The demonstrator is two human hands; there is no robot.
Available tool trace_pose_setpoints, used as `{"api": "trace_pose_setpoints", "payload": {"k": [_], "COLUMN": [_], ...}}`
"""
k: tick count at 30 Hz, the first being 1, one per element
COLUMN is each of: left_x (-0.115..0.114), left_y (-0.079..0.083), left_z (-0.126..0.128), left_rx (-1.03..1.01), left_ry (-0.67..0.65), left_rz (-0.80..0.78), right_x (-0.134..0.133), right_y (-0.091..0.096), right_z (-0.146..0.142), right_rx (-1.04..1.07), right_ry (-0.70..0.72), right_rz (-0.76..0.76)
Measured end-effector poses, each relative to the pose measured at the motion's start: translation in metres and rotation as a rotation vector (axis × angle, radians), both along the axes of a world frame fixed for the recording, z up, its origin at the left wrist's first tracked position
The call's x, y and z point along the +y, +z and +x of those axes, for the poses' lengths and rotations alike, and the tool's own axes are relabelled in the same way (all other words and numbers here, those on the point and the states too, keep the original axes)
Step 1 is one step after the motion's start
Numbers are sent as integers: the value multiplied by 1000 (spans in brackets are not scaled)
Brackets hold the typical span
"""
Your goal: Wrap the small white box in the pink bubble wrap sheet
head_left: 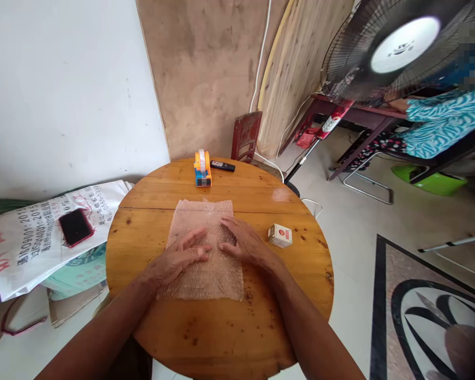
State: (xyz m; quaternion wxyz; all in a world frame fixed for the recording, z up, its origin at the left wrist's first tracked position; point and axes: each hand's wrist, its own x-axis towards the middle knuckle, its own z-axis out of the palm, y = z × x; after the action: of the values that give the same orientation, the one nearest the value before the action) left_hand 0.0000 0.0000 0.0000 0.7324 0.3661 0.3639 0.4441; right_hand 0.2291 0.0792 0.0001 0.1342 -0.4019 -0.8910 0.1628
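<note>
A sheet of clear bubble wrap [200, 214] lies flat in the middle of a round wooden table [221, 327]. My left hand [178, 258] rests palm down on the sheet with its fingers stretched out. My right hand [243, 243] lies flat on the sheet beside it, fingers spread, fingertips almost meeting the left ones. Neither hand holds anything. A small white and red box [279, 235] stands on the table just right of my right hand. At the table's far edge are an orange and blue tape dispenser [202, 169] and a black remote [222, 165].
Left of the table, a printed white sack [31, 237] carries a red-cased phone [75, 227]. A dark red chair [246, 134] stands behind the table. A large standing fan [396, 47] is at the upper right, and a person in a turquoise striped garment [447, 119] sits behind it.
</note>
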Motion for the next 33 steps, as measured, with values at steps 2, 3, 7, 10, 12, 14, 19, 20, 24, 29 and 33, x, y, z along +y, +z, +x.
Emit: {"api": "trace_pose_setpoints", "payload": {"k": [2,3,7,10,12,14,19,20,24,29,33], "left_x": [0,0,0,0,-1,-2,-5,-5,-5,-6,-7], "left_y": [0,0,-2,-4,-5,-5,-4,-4,-4,-3,-7], "left_z": [0,0,0,-3,-5,-6,-7,-7,-6,-4,-4], "left_rx": [-2,-4,-16,12,67,121,203,222,304,353,328], "left_ry": [6,11,23,-26,-98,-173,-262,-278,-346,-339,-295], "left_rz": [-6,-10,-9,27,68,134,312,334,430,459,326], "right_x": [0,-1,-1,0,1,1,-1,-1,-1,-2,-11], "right_y": [1,2,4,4,3,2,4,5,3,1,24], "right_z": [-1,-1,0,2,3,3,2,2,2,5,14], "right_rx": [-9,-12,-14,-19,-20,-13,3,6,62,132,61], "right_ry": [0,0,3,10,13,18,5,5,22,19,12], "right_rz": [6,7,-2,-11,-16,-20,-6,-3,36,88,73]}}
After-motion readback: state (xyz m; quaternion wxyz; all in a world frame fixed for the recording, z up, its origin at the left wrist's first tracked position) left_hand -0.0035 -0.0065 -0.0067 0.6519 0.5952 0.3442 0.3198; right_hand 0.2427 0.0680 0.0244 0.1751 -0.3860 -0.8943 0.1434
